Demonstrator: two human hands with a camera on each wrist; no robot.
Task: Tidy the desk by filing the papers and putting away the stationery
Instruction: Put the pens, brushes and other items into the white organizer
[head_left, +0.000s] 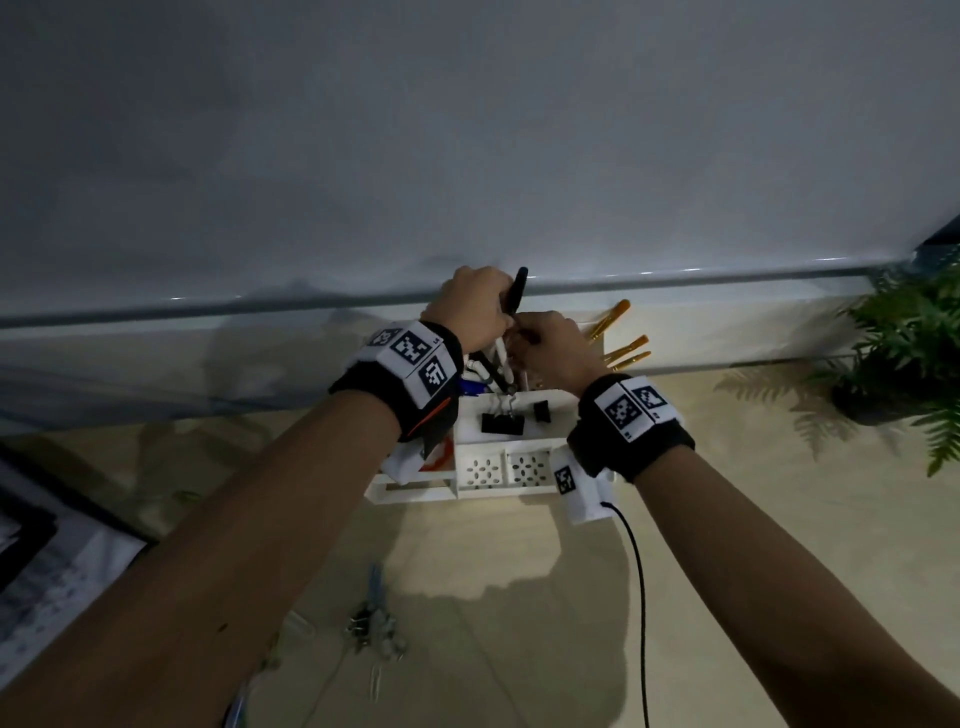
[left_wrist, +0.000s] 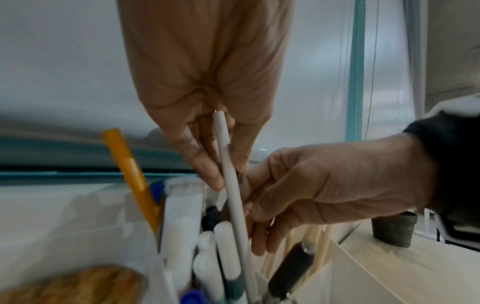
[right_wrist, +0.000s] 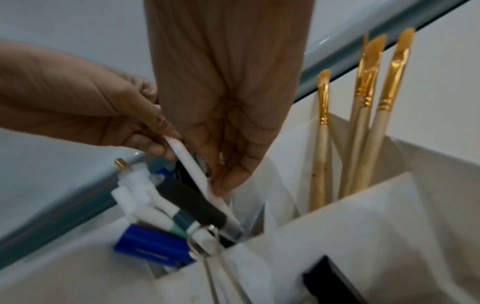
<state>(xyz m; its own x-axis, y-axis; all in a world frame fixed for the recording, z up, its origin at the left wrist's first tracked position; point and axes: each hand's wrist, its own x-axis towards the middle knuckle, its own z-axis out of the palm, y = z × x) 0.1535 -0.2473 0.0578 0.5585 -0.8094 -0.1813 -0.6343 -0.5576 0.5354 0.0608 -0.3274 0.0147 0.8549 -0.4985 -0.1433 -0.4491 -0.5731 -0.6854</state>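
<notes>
Both hands are up close together over the white desk organizer (head_left: 498, 470), wrists raised and fingers pointing down into its pen compartment. The left hand (head_left: 470, 306) has its thumb and fingers pinched on a slim white pen (left_wrist: 231, 185), which slants down among the other pens (left_wrist: 221, 251) standing there; its lower end is already inside the compartment. From the head view the same hand also seems to grip a black marker (head_left: 518, 291) that sticks up past the knuckles, though the wrist views do not show that clearly. The right hand (head_left: 553, 345) comes in from the other side, its fingers curled around the same white pen just below the left fingers, so the two hands touch.

Both forearms stretch straight forward from the body, each with a black wristband carrying printed markers.

Beside the pens, three paintbrushes (right_wrist: 363, 115) with golden bristles stand upright in the neighbouring compartment. A black binder clip (head_left: 501, 422) is clamped on the organizer's front wall. Nearer the body, loose clips (head_left: 374, 623) lie scattered on the beige desk (head_left: 753, 530). A potted fern (head_left: 904, 353) stands at the far right, and some printed papers (head_left: 47, 587) lie at the left edge.
</notes>
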